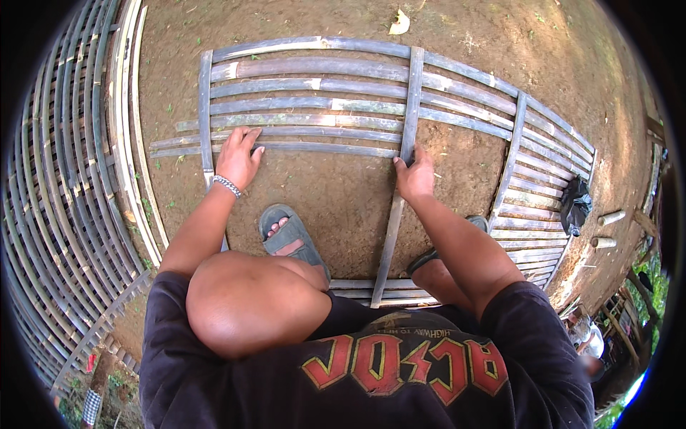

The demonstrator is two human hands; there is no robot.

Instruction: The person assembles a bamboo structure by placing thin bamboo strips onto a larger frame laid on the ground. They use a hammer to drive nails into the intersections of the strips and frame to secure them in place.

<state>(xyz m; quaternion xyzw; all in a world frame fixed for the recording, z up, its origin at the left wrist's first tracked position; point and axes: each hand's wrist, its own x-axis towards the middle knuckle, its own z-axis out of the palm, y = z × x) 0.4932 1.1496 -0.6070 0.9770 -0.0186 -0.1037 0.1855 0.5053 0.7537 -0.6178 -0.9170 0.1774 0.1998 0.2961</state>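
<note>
Two hands work on the grey split-bamboo lattice panel (314,86) that lies flat on the brown dirt ground (336,193) across the upper half of the frame. Your left hand (239,156) rests flat and unclenched, fingers spread over the lowest long grey bamboo slat (321,148), pressing it rather than gripping it. Your right hand (414,175) sits at centre frame, its fingers curled onto the upright grey bamboo crosspiece (409,129) where that slat meets it; whether the fingers fully enclose the strip you cannot tell.

Judging by the look, these strips are light, stiff along their length yet springy, with split edges that could cut, so hold them on the flat faces near a crossing. The slat runs from under your left palm straight across to your right fingertips. Your grey sandalled foot (289,232) stands just below, on the bare earth inside the frame.
</note>
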